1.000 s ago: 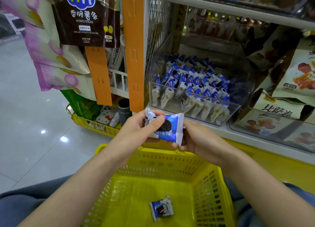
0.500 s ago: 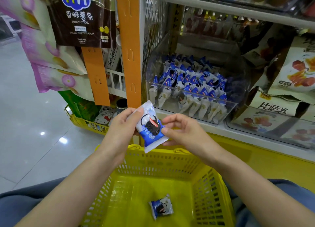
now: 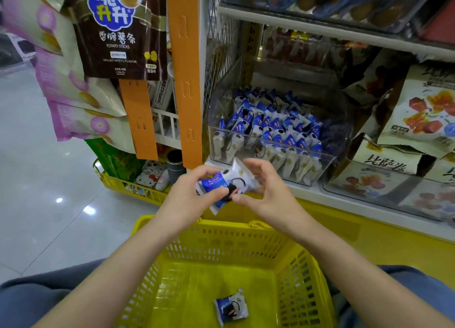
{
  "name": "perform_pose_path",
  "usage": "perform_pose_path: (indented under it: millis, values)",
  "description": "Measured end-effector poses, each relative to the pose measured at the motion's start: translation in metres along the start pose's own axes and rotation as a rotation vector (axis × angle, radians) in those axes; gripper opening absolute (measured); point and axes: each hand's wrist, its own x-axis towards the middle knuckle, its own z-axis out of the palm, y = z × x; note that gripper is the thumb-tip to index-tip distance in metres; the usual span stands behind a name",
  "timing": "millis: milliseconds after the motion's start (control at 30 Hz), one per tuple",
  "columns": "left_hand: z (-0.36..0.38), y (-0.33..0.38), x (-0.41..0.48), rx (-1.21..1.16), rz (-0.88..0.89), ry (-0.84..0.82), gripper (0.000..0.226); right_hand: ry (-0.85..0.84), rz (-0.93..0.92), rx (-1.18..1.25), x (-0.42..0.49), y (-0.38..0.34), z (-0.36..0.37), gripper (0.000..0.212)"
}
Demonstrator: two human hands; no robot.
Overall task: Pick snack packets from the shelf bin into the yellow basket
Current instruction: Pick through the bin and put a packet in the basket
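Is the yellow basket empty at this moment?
No. One blue-and-white snack packet lies in the yellow basket, on its floor. A second packet is held between the left hand and right hand above the far rim.

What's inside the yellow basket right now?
One blue-and-white snack packet lies on the floor of the yellow basket. The left forearm and right forearm cover both near corners, so anything there is hidden.

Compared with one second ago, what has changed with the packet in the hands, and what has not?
Both hands turned the held packet: its white end now points up-right, its blue end down-left. The left hand and right hand still hold it above the yellow basket's far rim. The packet in the basket stayed put.
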Motion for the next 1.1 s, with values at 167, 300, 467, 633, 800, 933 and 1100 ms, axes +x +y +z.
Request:
perform_pose_path:
  millis: [167,300,467,633,800,933,1100]
  values:
    - [-0.002,-0.002,0.001,0.064,0.027,-0.057,0.033,-0.023,-0.115,-0.215,-0.002,-0.004,-0.008,0.041]
    - [-0.002,0.003,0.001,-0.08,0.004,-0.057,0.033,-0.066,-0.052,-0.197,-0.003,-0.008,-0.014,0.02]
    - [0.003,0.012,0.001,0.014,0.176,-0.058,0.031,-0.138,0.003,-0.117,-0.005,-0.007,-0.021,0.017]
    - [0.002,0.031,0.021,0.217,0.397,-0.064,0.033,0.004,0.041,-0.111,0.004,-0.017,-0.042,0.01]
    - [-0.004,0.043,0.064,0.535,0.508,0.017,0.045,0.456,0.016,-0.207,0.044,-0.039,-0.079,0.023]
    - [-0.002,0.025,0.08,0.8,0.508,-0.035,0.049,0.502,0.064,-0.316,0.089,-0.045,-0.084,0.04]
    - [-0.007,0.015,0.083,0.861,0.598,-0.042,0.048,0.413,0.239,-0.538,0.128,-0.032,-0.068,0.046]
